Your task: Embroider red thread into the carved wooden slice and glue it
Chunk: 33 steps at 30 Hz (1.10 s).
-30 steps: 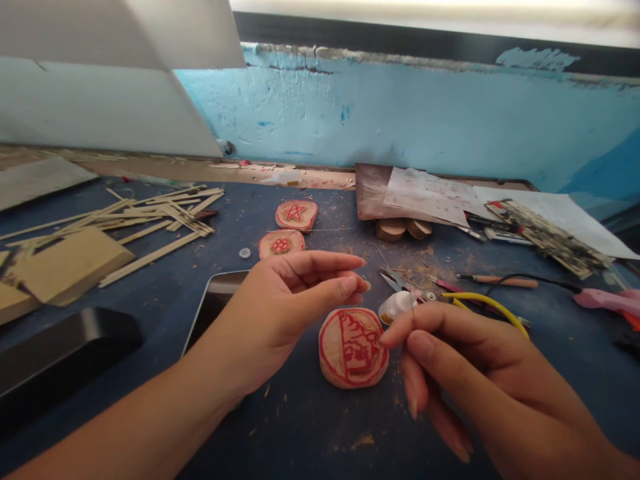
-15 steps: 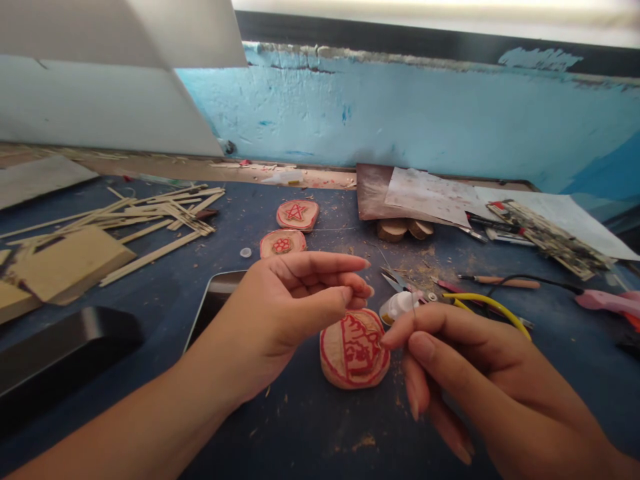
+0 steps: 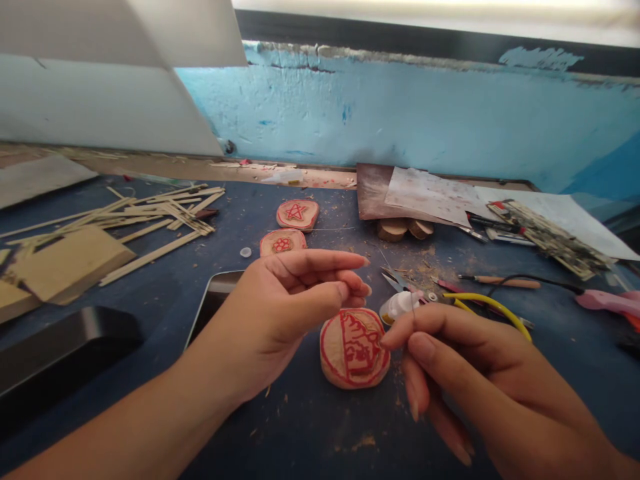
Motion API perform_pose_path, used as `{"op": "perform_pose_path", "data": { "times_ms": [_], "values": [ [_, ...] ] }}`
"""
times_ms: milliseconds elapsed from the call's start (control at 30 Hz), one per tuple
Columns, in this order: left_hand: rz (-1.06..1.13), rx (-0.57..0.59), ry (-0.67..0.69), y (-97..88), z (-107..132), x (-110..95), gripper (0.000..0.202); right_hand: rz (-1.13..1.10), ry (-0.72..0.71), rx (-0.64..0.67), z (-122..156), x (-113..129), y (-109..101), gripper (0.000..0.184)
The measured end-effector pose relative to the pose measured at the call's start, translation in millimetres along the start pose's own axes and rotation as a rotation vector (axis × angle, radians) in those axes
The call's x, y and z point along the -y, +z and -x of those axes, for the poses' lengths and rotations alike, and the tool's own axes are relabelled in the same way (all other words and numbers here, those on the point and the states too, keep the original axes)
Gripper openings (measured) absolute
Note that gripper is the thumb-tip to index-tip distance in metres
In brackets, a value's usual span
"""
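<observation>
My left hand (image 3: 295, 300) is raised left of a round wood slice (image 3: 356, 350) carved and marked in red. Its index finger is stretched out, while the thumb presses toward the other curled fingers; anything between them is hidden. A faint line crosses the base of that index finger. To the right of the slice, my right hand (image 3: 465, 360) has thumb and index finger pinched together on a thin strand (image 3: 414, 315), wire or thread, which shows over the index finger. Beyond this hand are a small white bottle (image 3: 399, 305) and pliers (image 3: 397, 280).
Two smaller red-marked slices, one with a star (image 3: 297, 213) and one with a flower (image 3: 283, 242), lie farther back. Wooden sticks (image 3: 165, 210) and a wood block (image 3: 75, 263) are at left. At right lie sandpaper sheets (image 3: 425, 193), a yellow-handled tool (image 3: 490, 308) and a pink tool (image 3: 605, 301).
Both hands hold nearly the same pose and place. A faint line now shows across the base of my left index finger. The slices and tools have not moved.
</observation>
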<state>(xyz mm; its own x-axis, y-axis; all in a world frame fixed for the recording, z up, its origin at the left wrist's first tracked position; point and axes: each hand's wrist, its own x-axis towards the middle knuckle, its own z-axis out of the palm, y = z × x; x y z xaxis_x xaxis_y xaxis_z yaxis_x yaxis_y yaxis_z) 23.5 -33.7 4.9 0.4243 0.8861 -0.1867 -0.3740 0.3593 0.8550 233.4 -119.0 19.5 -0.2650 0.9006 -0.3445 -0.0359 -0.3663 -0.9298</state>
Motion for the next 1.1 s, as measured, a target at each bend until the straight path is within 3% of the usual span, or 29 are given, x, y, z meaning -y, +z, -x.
{"op": "perform_pose_path", "data": {
  "times_ms": [500,1100],
  "values": [
    [0.011,0.004,0.036,-1.2,-3.8,0.9,0.018,0.026,0.022,-0.003,-1.1,-2.8,2.0,0.039],
    [0.018,-0.003,-0.013,-3.1,-3.8,2.3,0.019,0.003,0.005,-0.006,-4.1,-1.4,4.3,0.046]
  ]
}}
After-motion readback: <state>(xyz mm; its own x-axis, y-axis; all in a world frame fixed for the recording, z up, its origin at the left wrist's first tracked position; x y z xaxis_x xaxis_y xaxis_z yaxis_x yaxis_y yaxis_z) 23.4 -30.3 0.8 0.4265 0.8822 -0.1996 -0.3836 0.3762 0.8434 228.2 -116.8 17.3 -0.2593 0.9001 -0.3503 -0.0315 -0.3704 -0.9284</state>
